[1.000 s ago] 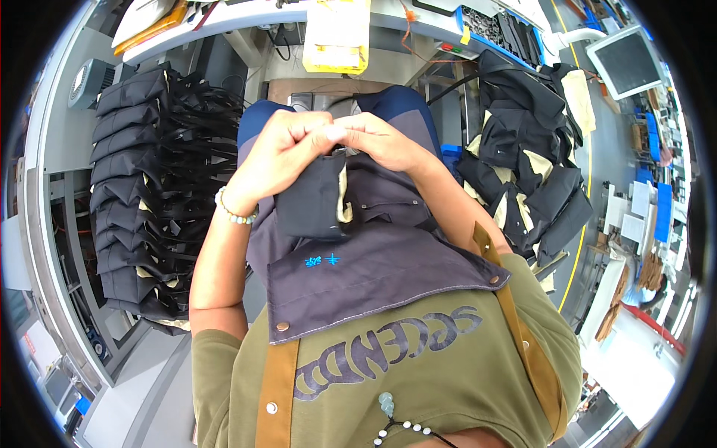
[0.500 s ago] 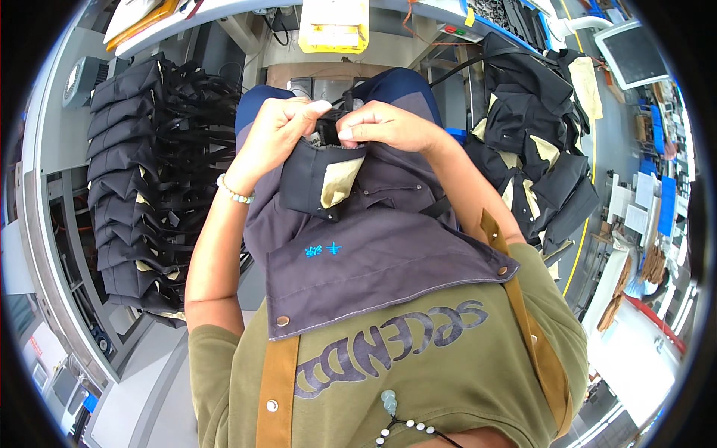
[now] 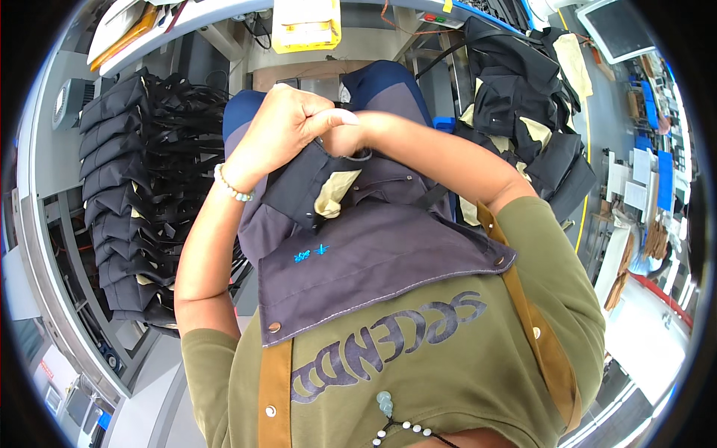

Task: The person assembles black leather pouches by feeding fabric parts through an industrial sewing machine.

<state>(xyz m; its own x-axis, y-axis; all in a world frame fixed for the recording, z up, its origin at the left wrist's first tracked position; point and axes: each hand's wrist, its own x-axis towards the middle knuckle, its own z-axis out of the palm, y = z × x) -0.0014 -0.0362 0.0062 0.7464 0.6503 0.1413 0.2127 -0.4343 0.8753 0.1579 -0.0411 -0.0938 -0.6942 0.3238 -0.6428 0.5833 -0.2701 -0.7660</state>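
A small black fabric bag (image 3: 296, 196) with a cream patch (image 3: 336, 193) on its side lies across my lap, tilted, its opening turned away from my body. My left hand (image 3: 287, 125) is closed on the rim at the bag's left, thumb stretched along the top towards the right. Crossing behind that thumb, my right hand (image 3: 345, 139) reaches down into the opening. Its fingers are hidden by the left hand and the fabric. Under the bag lies my dark grey apron (image 3: 373, 257), with its bib folded down.
Stacked black fabric bags (image 3: 116, 179) with tangled straps stand at my left. A loose heap of black and cream pieces (image 3: 515, 104) lies at my right. Ahead, a yellow tray (image 3: 305, 43) hangs near the table edge (image 3: 187, 26). A monitor (image 3: 617, 30) is at the far right.
My right hand has moved from the bag's right rim inward and down into the opening, wrist bent. My left hand has closed in beside it, and the bag has tipped and creased.
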